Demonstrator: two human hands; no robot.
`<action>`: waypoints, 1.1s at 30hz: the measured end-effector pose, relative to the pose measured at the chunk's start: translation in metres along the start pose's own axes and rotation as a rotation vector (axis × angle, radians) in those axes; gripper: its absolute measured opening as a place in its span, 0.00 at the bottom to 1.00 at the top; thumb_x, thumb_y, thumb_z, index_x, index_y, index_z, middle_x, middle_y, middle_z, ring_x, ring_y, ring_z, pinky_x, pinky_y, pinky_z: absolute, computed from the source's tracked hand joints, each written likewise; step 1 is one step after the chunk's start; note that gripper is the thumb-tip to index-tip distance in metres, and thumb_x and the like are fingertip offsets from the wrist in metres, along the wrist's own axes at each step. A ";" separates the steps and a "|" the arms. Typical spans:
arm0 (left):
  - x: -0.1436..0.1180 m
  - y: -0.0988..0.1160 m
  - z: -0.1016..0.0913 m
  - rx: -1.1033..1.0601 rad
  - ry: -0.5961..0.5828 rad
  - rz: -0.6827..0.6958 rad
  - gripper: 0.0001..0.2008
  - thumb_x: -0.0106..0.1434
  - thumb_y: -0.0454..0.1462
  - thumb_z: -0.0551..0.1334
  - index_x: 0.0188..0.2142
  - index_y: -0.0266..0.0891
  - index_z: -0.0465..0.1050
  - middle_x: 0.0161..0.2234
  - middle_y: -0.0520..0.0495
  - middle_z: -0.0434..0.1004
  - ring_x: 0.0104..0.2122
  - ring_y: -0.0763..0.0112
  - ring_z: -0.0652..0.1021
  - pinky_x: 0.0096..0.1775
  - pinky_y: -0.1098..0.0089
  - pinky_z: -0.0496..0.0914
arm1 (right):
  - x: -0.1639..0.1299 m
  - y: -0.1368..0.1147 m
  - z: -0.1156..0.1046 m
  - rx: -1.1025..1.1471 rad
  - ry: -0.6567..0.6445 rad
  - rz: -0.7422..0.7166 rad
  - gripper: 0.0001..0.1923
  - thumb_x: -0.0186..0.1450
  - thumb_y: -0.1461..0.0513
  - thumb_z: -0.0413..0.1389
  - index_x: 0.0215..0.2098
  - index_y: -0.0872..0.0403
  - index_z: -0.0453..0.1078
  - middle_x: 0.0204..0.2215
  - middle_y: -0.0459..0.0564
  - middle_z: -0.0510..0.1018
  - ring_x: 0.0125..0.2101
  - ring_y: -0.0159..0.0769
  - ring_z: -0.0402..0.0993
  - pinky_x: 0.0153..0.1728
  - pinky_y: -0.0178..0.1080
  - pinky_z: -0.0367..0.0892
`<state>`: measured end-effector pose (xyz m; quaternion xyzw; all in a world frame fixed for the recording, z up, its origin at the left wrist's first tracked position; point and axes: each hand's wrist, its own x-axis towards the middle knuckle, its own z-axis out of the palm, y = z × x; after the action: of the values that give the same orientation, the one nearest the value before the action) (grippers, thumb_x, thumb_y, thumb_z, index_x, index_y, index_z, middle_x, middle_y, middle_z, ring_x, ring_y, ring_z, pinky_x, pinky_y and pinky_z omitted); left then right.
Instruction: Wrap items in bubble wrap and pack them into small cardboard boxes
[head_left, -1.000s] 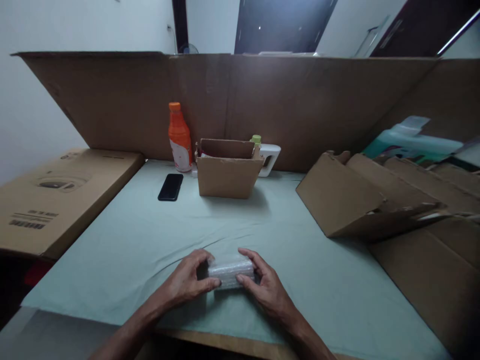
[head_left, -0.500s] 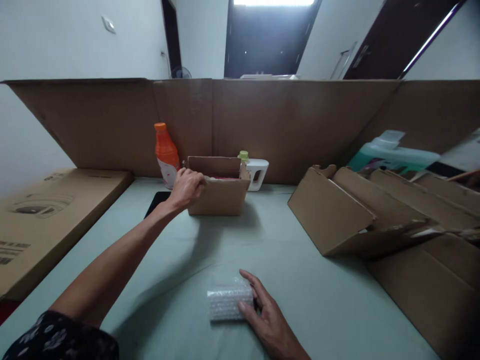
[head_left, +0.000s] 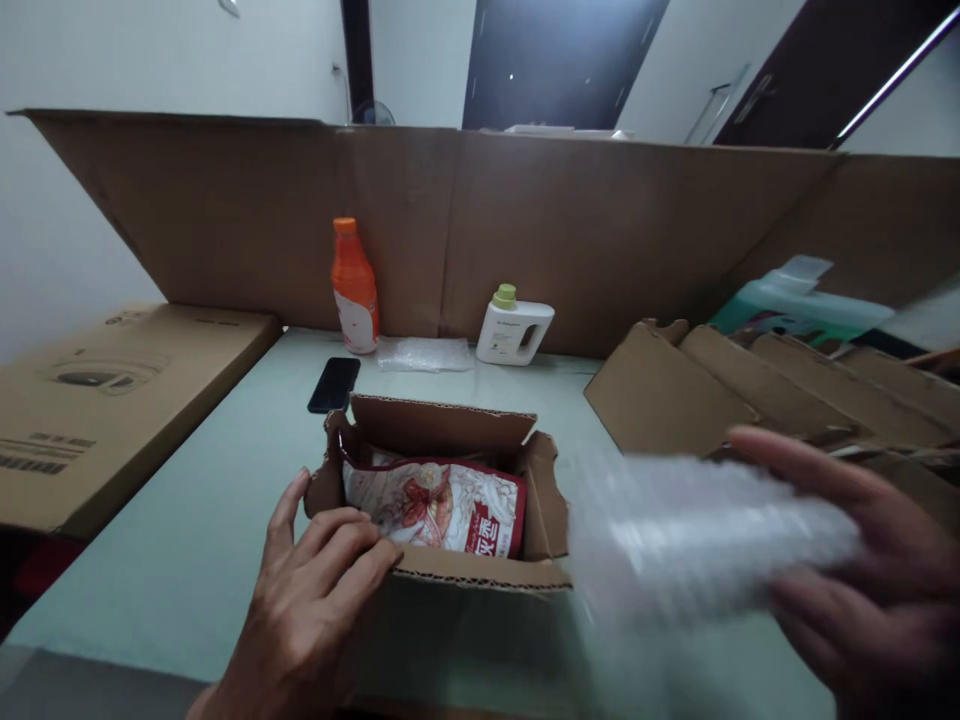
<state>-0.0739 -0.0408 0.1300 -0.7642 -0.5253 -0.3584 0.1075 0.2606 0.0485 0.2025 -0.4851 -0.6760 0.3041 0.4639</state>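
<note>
My left hand (head_left: 319, 575) is closed over the front left edge of a small open cardboard box (head_left: 480, 568), its fingers curled inside the rim. In the box lies a white and red printed pouch (head_left: 442, 505) with a picture of red fruit. My right hand (head_left: 862, 570), smeared by motion, grips a piece of bubble wrap (head_left: 697, 540) in the air just right of the box. The wrap is blurred, and its left end hangs beside the box's right side.
Behind the box are a black phone (head_left: 334, 384), an orange bottle (head_left: 355, 285), flat bubble wrap (head_left: 425, 354) and a white jug (head_left: 515, 328) with a green cap. A flat carton (head_left: 150, 400) lies left. Folded cardboard boxes (head_left: 667, 390) and a teal bottle (head_left: 802, 300) are right.
My left hand has pulled the small box from the back to the near side. My right hand has lifted the bubble wrap off the table and moved it right.
</note>
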 end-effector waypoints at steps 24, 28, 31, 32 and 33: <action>-0.002 -0.007 0.004 -0.055 0.289 -0.045 0.29 0.61 0.29 0.67 0.61 0.42 0.66 0.61 0.39 0.69 0.62 0.51 0.67 0.66 0.38 0.54 | 0.073 -0.081 0.132 -1.209 -0.994 -0.326 0.23 0.66 0.50 0.59 0.47 0.60 0.78 0.35 0.61 0.84 0.37 0.51 0.82 0.36 0.43 0.70; -0.038 -0.023 0.009 -0.236 0.424 -0.387 0.39 0.62 0.33 0.67 0.69 0.51 0.54 0.69 0.44 0.56 0.66 0.51 0.62 0.67 0.40 0.54 | 0.039 -0.054 0.044 -0.790 -0.274 -0.304 0.19 0.67 0.47 0.55 0.44 0.51 0.77 0.35 0.51 0.84 0.34 0.42 0.80 0.35 0.41 0.72; -0.066 -0.032 0.025 -0.495 0.246 -0.801 0.37 0.65 0.45 0.65 0.69 0.52 0.53 0.69 0.44 0.57 0.66 0.48 0.65 0.65 0.42 0.61 | -0.004 -0.002 0.024 -0.527 -0.194 -0.001 0.16 0.64 0.49 0.59 0.42 0.50 0.77 0.35 0.50 0.84 0.34 0.41 0.80 0.35 0.41 0.74; -0.071 -0.034 0.033 -0.578 0.170 -0.915 0.37 0.64 0.48 0.65 0.69 0.52 0.53 0.69 0.43 0.58 0.65 0.47 0.66 0.63 0.43 0.64 | -0.019 0.017 0.032 -0.439 -0.204 0.075 0.19 0.63 0.50 0.60 0.48 0.51 0.76 0.40 0.52 0.84 0.36 0.43 0.81 0.37 0.43 0.75; -0.074 -0.034 0.041 -0.645 0.104 -1.003 0.38 0.63 0.51 0.65 0.69 0.53 0.54 0.68 0.43 0.60 0.63 0.46 0.69 0.62 0.45 0.67 | -0.032 0.035 0.045 -0.352 -0.232 0.130 0.26 0.61 0.52 0.62 0.55 0.51 0.72 0.48 0.55 0.82 0.42 0.45 0.80 0.41 0.45 0.76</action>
<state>-0.1005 -0.0578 0.0440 -0.3984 -0.6807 -0.5438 -0.2868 0.2352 0.0324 0.1444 -0.5631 -0.7347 0.2646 0.2706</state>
